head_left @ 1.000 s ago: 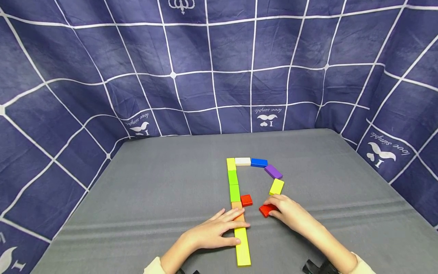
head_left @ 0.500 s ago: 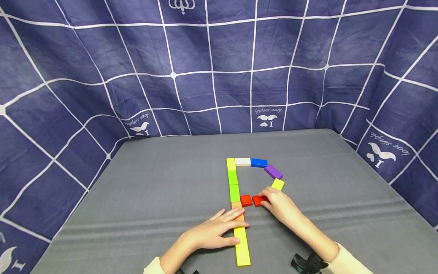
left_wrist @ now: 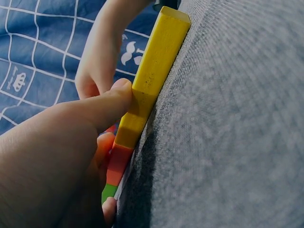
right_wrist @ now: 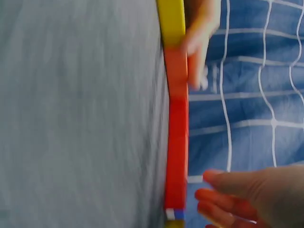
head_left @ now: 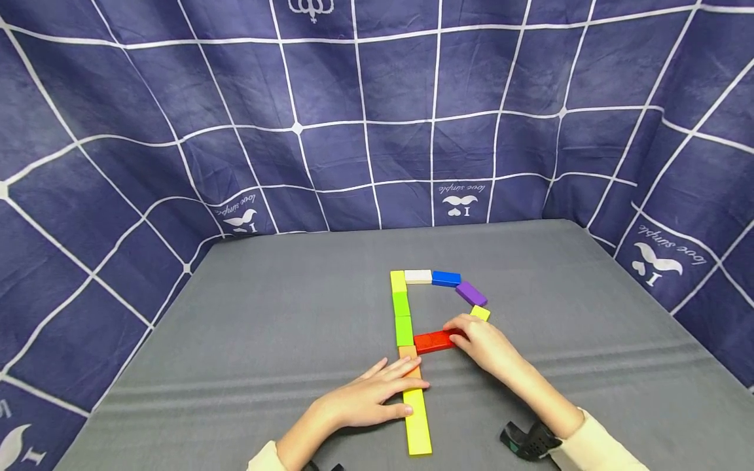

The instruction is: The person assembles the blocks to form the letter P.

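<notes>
Several coloured wooden blocks form an outline on the grey tabletop. Two red blocks (head_left: 432, 342) lie end to end, one end against the upright column. My right hand (head_left: 491, 347) hovers at their right end; in the right wrist view its thumb (right_wrist: 223, 180) and fingers show apart from the red strip (right_wrist: 177, 152). My left hand (head_left: 368, 398) rests spread over the column, its fingers across an orange section (head_left: 408, 352) and its thumb on a yellow block (head_left: 419, 435). Green blocks (head_left: 404, 330) continue the column upward. The right hand partly hides a yellow block (head_left: 480, 313).
A white block (head_left: 418, 277), a blue block (head_left: 446, 279) and a purple block (head_left: 472, 293) curve right from the column's yellow top block (head_left: 398, 281). A dark blue curtain (head_left: 400, 150) with white lines hangs behind the grey table (head_left: 283, 314).
My right hand has brought one red block up and left until it meets the other red block, and its fingers have come away from it. My left hand has stayed in place.
</notes>
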Demonstrator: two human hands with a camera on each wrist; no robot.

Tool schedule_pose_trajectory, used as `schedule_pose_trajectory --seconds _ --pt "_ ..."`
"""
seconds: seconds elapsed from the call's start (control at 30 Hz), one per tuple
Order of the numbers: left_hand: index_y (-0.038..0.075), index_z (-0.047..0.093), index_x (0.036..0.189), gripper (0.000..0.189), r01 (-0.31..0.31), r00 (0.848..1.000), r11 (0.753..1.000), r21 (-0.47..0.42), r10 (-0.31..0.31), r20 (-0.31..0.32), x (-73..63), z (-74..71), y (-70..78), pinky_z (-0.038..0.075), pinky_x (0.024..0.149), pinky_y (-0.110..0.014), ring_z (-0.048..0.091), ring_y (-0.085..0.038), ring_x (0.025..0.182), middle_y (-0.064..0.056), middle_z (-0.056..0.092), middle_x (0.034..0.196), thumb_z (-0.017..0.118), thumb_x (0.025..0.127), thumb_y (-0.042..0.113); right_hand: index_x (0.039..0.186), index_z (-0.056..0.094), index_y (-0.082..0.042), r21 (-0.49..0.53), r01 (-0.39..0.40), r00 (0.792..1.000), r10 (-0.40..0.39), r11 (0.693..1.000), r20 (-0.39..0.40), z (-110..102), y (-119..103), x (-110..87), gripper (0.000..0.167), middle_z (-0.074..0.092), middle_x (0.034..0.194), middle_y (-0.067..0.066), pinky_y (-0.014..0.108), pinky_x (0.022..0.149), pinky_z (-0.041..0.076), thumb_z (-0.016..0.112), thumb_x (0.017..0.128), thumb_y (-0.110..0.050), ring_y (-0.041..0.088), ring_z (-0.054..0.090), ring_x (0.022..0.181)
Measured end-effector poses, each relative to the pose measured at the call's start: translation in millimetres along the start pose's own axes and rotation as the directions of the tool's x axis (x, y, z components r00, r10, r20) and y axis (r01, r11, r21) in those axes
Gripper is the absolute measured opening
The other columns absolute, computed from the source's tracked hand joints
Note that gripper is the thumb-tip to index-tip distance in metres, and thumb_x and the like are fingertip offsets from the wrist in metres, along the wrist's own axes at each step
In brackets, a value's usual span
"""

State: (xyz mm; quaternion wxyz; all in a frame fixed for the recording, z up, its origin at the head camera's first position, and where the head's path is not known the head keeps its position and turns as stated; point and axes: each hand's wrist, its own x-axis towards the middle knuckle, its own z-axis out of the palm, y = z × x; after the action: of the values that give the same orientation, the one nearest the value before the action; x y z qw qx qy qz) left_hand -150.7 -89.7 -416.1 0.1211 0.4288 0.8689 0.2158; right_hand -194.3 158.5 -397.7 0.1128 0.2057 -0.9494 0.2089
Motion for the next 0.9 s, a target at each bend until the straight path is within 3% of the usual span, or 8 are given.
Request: schedule_pose_trajectory --seconds 0.23,0.43,0.53,0.67,0.8,0.9 --pt "0.038 0.038 0.136 0.043 -0.004 1.000 0.999 0.047 0.004 -0.019 -1.1 -0.7 0.8 0.019 0.111 -0.047 0.018 -0.009 0.140 0.006 0.022 0.151 0.039 0.094 0.047 0.101 0.066 -0.008 0.139 -0.120 0.991 0.126 0.983 -0.036 -32.9 24.7 -1.3 0.018 0.066 0.100 0.010 0.046 0.078 0.047 0.061 0.084 -0.007 0.027 0.059 0.091" --pt "0.036 0.040 0.135 0.044 0.022 0.997 1.000 0.021 -0.020 -0.077 0.1 -2.7 2.9 0.025 0.109 -0.044 0.026 -0.015 0.137 0.005 0.026 0.150 0.042 0.093 0.046 0.103 0.065 -0.007 0.144 -0.172 0.978 0.187 0.975 -0.098 -49.2 42.5 -6.4 0.018 0.064 0.102 0.013 0.048 0.083 0.045 0.056 0.088 -0.009 0.030 0.058 0.095" --pt "0.031 0.047 0.131 0.041 0.043 0.988 0.999 0.031 -0.038 -0.149 3.2 -5.8 4.4 0.031 0.106 -0.043 0.034 -0.016 0.133 0.005 0.035 0.145 0.046 0.092 0.043 0.103 0.065 -0.007 0.088 -0.114 0.987 0.122 0.990 -0.099 -44.6 45.7 -8.8 0.018 0.065 0.101 0.011 0.048 0.084 0.045 0.060 0.086 -0.010 0.030 0.059 0.097" --pt "0.026 0.053 0.126 0.038 0.090 0.967 0.984 0.152 -0.050 -0.249 17.0 -11.7 8.7 0.034 0.103 -0.040 0.041 -0.017 0.127 0.003 0.046 0.137 0.049 0.091 0.039 0.104 0.065 -0.009 -0.042 0.010 0.999 -0.011 0.999 -0.043 -31.3 45.7 -9.6 0.025 0.064 0.104 0.009 0.049 0.083 0.044 0.067 0.080 -0.016 0.030 0.059 0.098" --pt "0.020 0.057 0.121 0.039 0.196 0.938 0.937 0.288 -0.093 -0.335 40.1 -17.5 14.0 0.034 0.102 -0.038 0.045 -0.015 0.121 0.001 0.053 0.127 0.054 0.088 0.039 0.104 0.064 -0.012 -0.122 0.054 0.998 -0.057 0.991 -0.025 -20.5 42.7 -10.5 0.032 0.062 0.106 0.007 0.050 0.082 0.042 0.073 0.074 -0.022 0.029 0.058 0.099" --pt "0.018 0.060 0.116 0.039 0.284 0.925 0.891 0.356 -0.157 -0.345 56.1 -18.4 15.3 0.034 0.100 -0.038 0.047 -0.013 0.117 0.001 0.056 0.120 0.058 0.085 0.041 0.106 0.064 -0.014 -0.117 0.112 0.994 -0.112 0.987 0.014 -12.8 37.2 -10.6 0.036 0.063 0.108 0.004 0.049 0.087 0.041 0.074 0.073 -0.026 0.028 0.056 0.104"
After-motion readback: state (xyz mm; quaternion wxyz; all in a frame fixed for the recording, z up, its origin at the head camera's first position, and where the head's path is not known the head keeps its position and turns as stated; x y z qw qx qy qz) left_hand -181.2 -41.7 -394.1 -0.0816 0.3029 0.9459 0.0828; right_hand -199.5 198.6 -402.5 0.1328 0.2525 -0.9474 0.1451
